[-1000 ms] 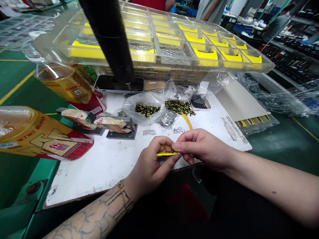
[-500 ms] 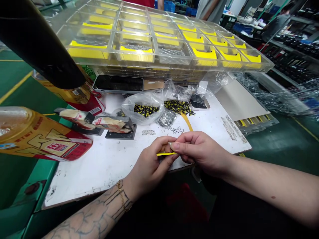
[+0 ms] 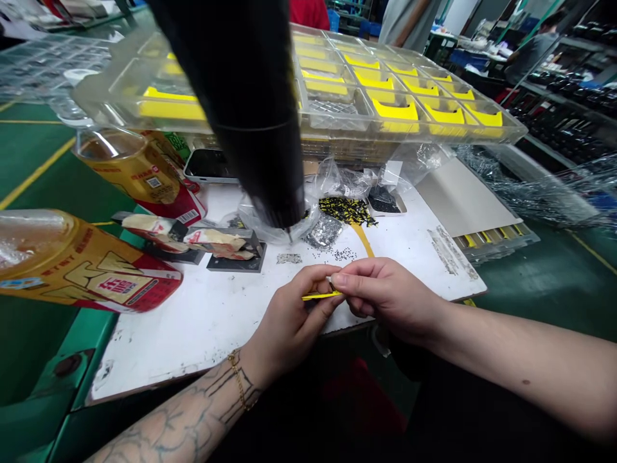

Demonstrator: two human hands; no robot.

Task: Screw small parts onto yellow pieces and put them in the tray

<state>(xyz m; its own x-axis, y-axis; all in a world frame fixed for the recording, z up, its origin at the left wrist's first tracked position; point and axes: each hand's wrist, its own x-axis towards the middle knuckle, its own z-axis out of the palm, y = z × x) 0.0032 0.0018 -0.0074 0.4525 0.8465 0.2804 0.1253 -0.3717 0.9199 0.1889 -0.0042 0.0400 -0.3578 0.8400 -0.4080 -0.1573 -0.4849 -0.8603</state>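
In front of the table's near edge, my left hand (image 3: 301, 308) pinches a thin yellow plastic piece (image 3: 318, 296) between thumb and fingers. At the right end of that piece is my right hand (image 3: 385, 289), thumb and forefinger pressed together. Whatever small thing lies in that pinch is mostly hidden by the fingertips. Overhead hangs a black electric screwdriver (image 3: 260, 154), its bit pointing down toward the table, away from both hands. Tiny dark parts (image 3: 343, 253) lie scattered just beyond my fingers, near a pile of small black and yellow pieces (image 3: 348, 211).
Clear trays (image 3: 337, 122) of yellow parts are stacked at the back. Two drink bottles (image 3: 120, 283) (image 3: 159, 180) stand left, beside dark taped blocks (image 3: 236, 260). A phone (image 3: 209, 166), plastic bags (image 3: 332, 177) and a box of black bits (image 3: 385, 199) lie behind. Another person (image 3: 405, 22) stands beyond.
The hanging screwdriver has swung from the left to the middle, now covering part of the trays and a bag. Both hands stay almost where they were, with slight finger movement.
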